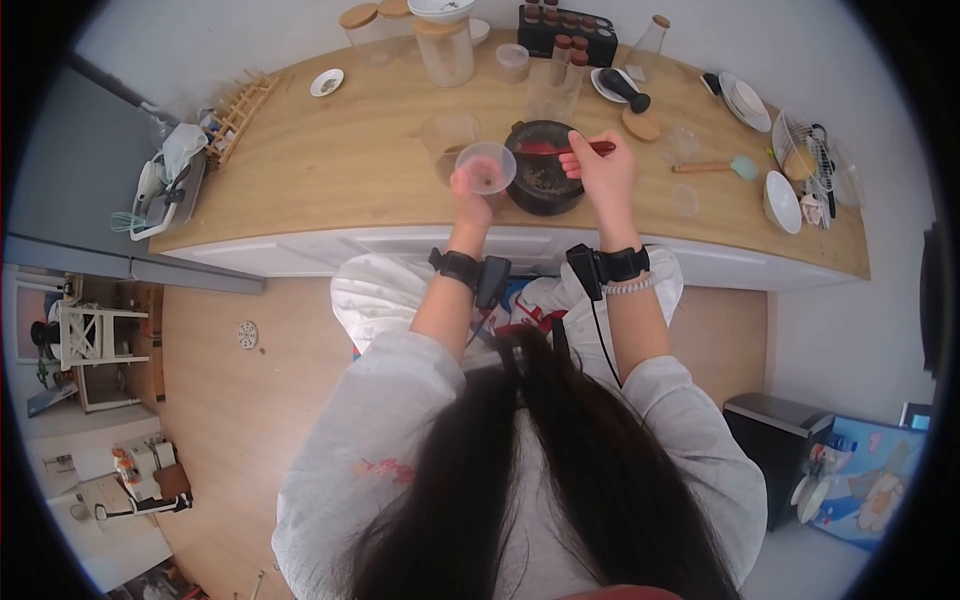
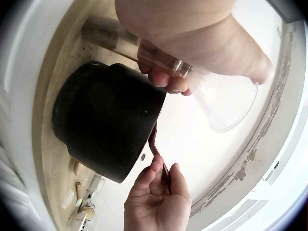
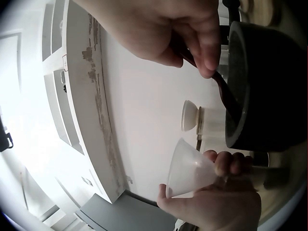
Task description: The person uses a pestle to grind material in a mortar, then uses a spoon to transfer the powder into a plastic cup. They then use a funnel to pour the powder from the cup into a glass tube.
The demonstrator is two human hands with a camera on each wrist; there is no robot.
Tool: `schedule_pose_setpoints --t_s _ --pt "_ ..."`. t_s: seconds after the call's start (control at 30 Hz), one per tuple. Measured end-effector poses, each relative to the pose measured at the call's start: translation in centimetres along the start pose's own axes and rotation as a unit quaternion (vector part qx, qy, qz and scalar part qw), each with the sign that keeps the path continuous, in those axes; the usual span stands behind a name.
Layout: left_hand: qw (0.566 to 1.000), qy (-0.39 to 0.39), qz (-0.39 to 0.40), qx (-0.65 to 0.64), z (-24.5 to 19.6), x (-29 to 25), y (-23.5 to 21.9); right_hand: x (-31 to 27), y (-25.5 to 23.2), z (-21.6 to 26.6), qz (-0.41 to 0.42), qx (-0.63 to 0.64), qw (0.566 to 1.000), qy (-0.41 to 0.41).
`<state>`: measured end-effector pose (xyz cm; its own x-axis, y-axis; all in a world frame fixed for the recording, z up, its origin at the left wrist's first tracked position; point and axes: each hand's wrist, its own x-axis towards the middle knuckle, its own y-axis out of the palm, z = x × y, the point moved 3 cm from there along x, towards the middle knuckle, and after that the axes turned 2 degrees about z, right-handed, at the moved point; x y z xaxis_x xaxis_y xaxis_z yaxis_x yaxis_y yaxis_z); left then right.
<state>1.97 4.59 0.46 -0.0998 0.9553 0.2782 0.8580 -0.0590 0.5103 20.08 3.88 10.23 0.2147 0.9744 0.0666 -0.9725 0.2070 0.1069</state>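
A dark mortar stands near the counter's front edge with dark bits inside. My right hand pinches a red spoon whose bowl end dips into the mortar; the right wrist view shows the spoon inside the rim. Left of the mortar, my left hand holds a clear funnel. In the left wrist view the funnel sits in the neck of a glass bottle with brown contents, and the left fingers curl round that neck.
Behind the mortar are a glass jar, a spice rack and a black-handled tool on a plate. A spatula and white bowl lie to the right; a small dish and wooden rack are at left.
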Motion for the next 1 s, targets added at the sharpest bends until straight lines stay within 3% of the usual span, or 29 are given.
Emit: schedule_pose_setpoints --t_s 0.27,0.67,1.0 --pt "1.000 -0.001 -0.012 0.000 0.0 -0.1 0.0 2.0 1.3 1.9 0.041 -0.095 0.994 -0.018" --pt "1.000 0.004 -0.011 0.009 0.0 -0.1 0.0 1.1 -0.4 -0.7 0.031 0.020 0.999 -0.015" --pt "1.000 0.007 0.003 0.012 0.0 0.0 0.0 1.8 -0.4 0.0 0.085 -0.013 0.996 -0.023"
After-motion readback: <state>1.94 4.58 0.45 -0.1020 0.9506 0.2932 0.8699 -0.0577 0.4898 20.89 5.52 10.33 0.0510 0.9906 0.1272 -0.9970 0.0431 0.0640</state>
